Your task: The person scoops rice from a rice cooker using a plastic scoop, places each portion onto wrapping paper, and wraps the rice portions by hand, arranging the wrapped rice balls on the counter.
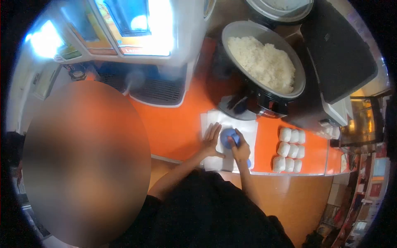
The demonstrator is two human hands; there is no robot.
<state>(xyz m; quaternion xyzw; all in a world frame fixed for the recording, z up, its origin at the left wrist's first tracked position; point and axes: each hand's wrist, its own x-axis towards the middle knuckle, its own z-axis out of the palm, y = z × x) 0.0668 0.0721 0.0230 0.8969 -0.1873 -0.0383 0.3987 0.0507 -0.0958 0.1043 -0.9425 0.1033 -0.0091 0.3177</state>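
Observation:
A stack of white paper sheets [215,118] lies on the orange counter [165,128]. My left hand [211,141] rests on the sheets' left side with its fingers spread, holding nothing. My right hand [241,152] is closed round a small round blue cup [227,137], which is over the middle of the paper. Its contents, if any, are too unclear to make out. Part of another blue thing [249,163] shows beside my right wrist. Behind the paper stands a rice cooker pot [230,32] heaped with white rice [262,62].
Several white wrapped bundles [292,149] sit in rows to the right. A drink dispenser [161,89] is at the back left, and a second metal pot [285,16] stands at the back. A dark open lid [339,53] rises at right. A blurred person [87,165] is close on the left.

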